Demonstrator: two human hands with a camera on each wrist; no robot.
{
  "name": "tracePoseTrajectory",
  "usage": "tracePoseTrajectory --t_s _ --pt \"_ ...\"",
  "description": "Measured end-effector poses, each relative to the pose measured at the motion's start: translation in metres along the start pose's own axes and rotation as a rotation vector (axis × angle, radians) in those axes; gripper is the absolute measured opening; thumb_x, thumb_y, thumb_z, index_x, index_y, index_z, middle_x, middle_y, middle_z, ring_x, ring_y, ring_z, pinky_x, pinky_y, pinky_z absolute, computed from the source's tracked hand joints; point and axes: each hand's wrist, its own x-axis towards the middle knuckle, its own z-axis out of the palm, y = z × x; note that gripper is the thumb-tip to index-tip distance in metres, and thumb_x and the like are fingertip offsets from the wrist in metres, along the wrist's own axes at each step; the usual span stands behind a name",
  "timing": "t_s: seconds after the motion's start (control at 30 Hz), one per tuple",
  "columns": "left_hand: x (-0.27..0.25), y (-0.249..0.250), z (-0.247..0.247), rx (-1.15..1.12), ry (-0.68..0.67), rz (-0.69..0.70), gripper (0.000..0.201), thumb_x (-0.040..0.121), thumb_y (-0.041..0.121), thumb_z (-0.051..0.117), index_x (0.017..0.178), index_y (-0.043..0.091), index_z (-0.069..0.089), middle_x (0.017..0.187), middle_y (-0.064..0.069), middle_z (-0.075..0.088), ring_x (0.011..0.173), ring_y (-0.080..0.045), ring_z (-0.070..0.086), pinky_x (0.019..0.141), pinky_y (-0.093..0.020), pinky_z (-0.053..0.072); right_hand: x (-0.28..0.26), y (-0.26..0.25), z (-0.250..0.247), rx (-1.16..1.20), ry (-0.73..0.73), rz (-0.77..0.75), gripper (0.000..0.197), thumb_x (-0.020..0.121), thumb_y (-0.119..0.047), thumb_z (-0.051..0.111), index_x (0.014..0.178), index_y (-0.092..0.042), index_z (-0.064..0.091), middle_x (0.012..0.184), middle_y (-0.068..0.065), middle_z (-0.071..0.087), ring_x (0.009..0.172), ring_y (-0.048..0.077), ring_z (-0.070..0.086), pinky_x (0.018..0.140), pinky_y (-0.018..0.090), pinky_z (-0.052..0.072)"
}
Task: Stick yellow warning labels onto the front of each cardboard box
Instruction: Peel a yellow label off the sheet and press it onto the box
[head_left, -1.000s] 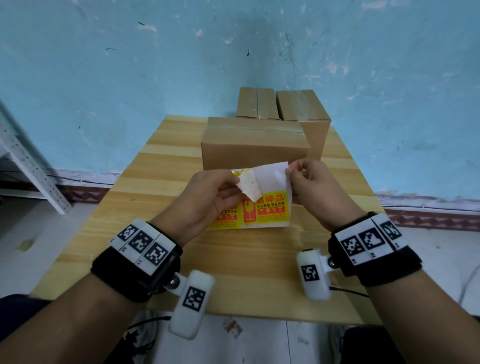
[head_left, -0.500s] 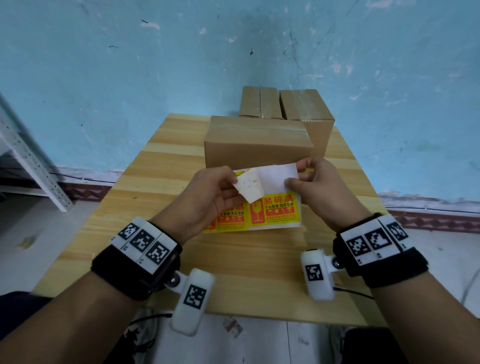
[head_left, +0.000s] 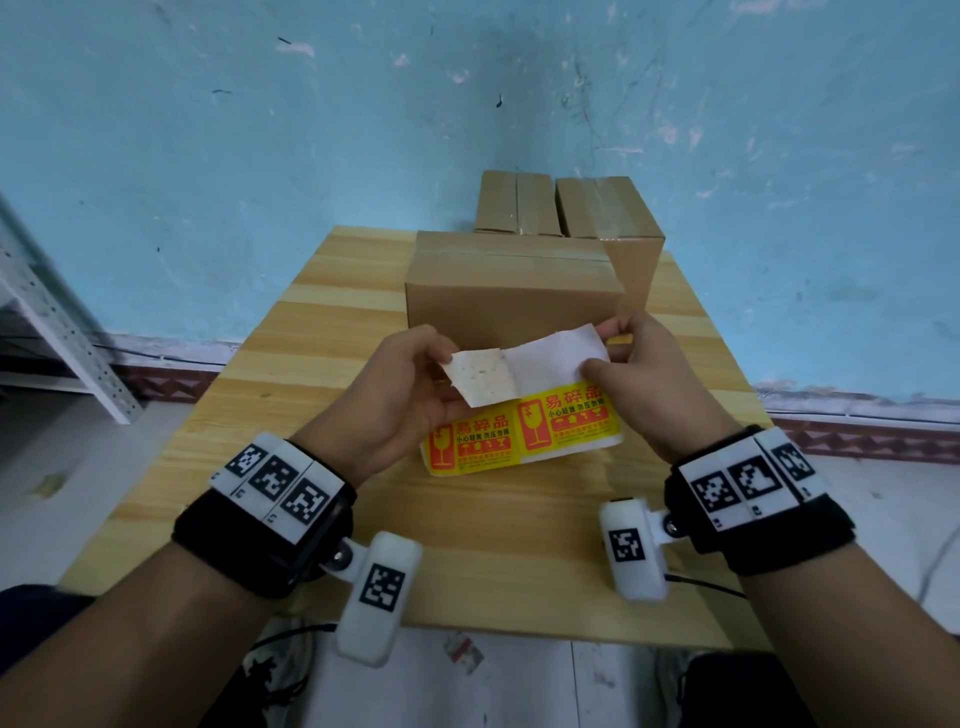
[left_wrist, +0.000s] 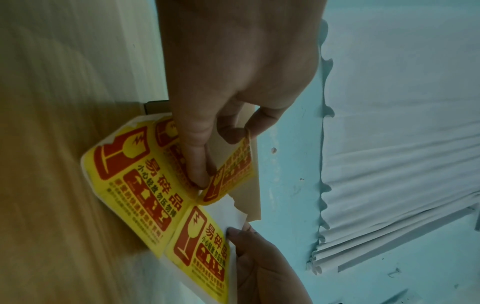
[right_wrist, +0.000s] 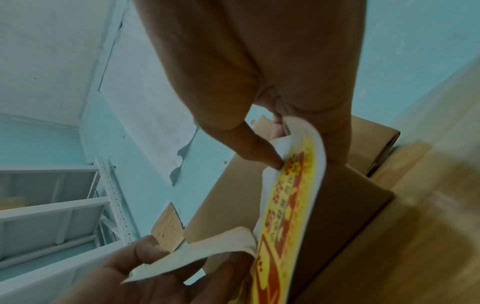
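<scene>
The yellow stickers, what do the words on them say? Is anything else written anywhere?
"易碎品": big red heading on each yellow label of the sheet the hands hold.
"小心轻放 勿压勿摔": smaller red line under that heading.
Finer print at the bottom of each label: too small to read.
Black-and-white square codes on the wristbands: patterns, not words.
Cardboard boxes: no writing visible.

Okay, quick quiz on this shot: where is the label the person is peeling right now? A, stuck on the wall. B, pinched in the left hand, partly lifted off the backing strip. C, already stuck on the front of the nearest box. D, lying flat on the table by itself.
B: the left hand pinches the peeled label while the right hand holds the backing strip; the nearest box front shows no label.
</scene>
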Motion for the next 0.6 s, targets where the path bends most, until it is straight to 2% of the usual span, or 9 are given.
tracePoseTrajectory --t_s 0.07,0.13,0.2,0.33,0.43,0.53,0.6 --pt "0.0008 -0.0010 -0.0026 -0.052 -0.023 -0.007 0.022 0.084 0.007 0.036 0.064 0.012 0.040 0.092 -0.020 0.054 0.099 -0.035 0.059 0.075 -0.038 0.058 -0.0003 -0.0004 -0.0004 0.008 -0.008 0.010 0.027 0.089 0.000 0.057 0.111 -0.012 0.048 0.097 0.014 0.068 0.084 0.035 0.070 0.079 0.056 0.058" --pt "-0.0001 -0.0008 -0.0031 -0.126 -0.079 -0.041 0.016 0.082 0.007 0.036 0.067 0.012 0.040 0.115 -0.032 0.059 0.117 -0.043 0.058 0.094 -0.047 0.053 -0.0001 -0.0001 -0.0005 0.016 -0.015 0.018 0.028 0.089 0.001 0.057 0.111 -0.012 0.047 0.095 0.014 0.068 0.083 0.036 0.070 0.078 0.054 0.057" --pt "-0.0001 -0.0008 -0.0027 -0.141 -0.104 -0.060 0.014 0.082 0.007 0.035 0.069 0.013 0.039 0.128 -0.036 0.058 0.121 -0.049 0.057 0.106 -0.053 0.044 0.0000 0.0006 -0.0008 0.015 -0.021 0.023 0.028 0.089 0.001 0.056 0.111 -0.012 0.047 0.097 0.014 0.068 0.083 0.035 0.070 0.078 0.054 0.057" --pt "0.0003 0.0001 -0.0040 -0.111 -0.136 -0.064 0.013 0.080 0.008 0.036 0.069 0.013 0.040 0.127 -0.035 0.059 0.118 -0.046 0.060 0.103 -0.052 0.046 0.0007 0.0032 -0.0022 -0.008 -0.043 0.066 0.025 0.088 0.001 0.057 0.100 -0.018 0.045 0.103 0.023 0.067 0.088 0.041 0.069 0.078 0.055 0.056" --pt "0.0002 0.0012 -0.0063 -0.077 -0.135 -0.070 0.014 0.081 0.007 0.038 0.068 0.012 0.041 0.126 -0.034 0.060 0.117 -0.044 0.062 0.101 -0.052 0.047 0.0017 0.0068 -0.0020 -0.065 -0.099 0.125 0.030 0.084 -0.002 0.062 0.096 -0.021 0.043 0.108 0.028 0.065 0.089 0.037 0.067 0.071 0.049 0.052" --pt "0.0007 0.0014 -0.0074 -0.034 -0.129 -0.073 0.014 0.082 0.008 0.043 0.069 0.011 0.046 0.119 -0.029 0.064 0.108 -0.041 0.064 0.097 -0.052 0.051 0.0023 0.0085 -0.0021 -0.134 -0.144 0.183 0.032 0.083 -0.009 0.068 0.106 -0.015 0.047 0.107 0.018 0.062 0.095 0.031 0.063 0.078 0.044 0.051" --pt "0.0010 0.0013 -0.0076 -0.004 -0.096 -0.083 0.013 0.084 0.008 0.045 0.072 0.009 0.049 0.096 -0.020 0.065 0.091 -0.034 0.068 0.093 -0.050 0.054 0.0018 0.0076 -0.0043 -0.210 -0.152 0.168 0.030 0.086 -0.014 0.068 0.107 -0.011 0.049 0.093 0.007 0.055 0.084 0.020 0.055 0.075 0.040 0.048"
